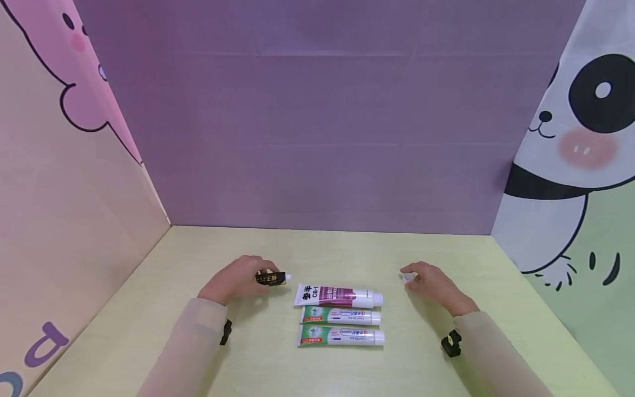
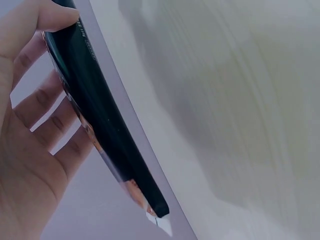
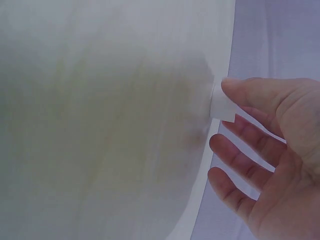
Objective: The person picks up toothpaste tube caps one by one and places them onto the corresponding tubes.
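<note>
My left hand grips a black toothpaste tube above the table, its bare white nozzle pointing right. In the left wrist view the thumb presses on the tube's dark side, with the fingers behind it. Over to the right, my right hand pinches a small white cap between thumb and index finger; the other fingers are loosely bent. Between the hands lie a white and purple toothpaste tube and, nearer me, two white and green toothpaste tubes, all with caps pointing right.
The pale wooden table meets a purple backdrop at the far edge. Printed side panels stand at left and right, the right one with a panda. Black straps show on both wrists.
</note>
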Action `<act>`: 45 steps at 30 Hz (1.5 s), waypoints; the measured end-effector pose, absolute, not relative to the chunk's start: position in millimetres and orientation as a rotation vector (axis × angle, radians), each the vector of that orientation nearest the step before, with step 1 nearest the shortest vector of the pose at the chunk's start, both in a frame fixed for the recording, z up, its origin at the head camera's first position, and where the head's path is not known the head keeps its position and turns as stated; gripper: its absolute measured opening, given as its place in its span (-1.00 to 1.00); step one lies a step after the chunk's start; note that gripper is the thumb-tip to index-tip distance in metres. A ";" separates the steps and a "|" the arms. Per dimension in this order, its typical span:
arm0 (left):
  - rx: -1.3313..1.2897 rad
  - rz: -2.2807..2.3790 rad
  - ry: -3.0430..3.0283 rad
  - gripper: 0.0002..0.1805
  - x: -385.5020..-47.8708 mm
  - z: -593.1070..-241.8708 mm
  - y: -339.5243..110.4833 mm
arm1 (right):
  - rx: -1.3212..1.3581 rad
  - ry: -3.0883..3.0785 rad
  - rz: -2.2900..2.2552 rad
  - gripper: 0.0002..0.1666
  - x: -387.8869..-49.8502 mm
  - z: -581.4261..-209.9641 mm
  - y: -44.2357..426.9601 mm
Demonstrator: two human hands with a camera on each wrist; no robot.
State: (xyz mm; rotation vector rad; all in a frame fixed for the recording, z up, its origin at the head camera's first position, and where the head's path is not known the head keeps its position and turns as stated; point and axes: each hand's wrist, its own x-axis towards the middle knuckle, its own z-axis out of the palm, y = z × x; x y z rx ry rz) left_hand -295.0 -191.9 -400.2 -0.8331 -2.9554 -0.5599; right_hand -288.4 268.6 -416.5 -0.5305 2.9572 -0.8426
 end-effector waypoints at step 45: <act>-1.073 -0.695 -2.885 -0.61 -282.1 -379.4 -152.5 | -0.695 2.933 -0.964 -0.63 -272.5 -412.7 263.0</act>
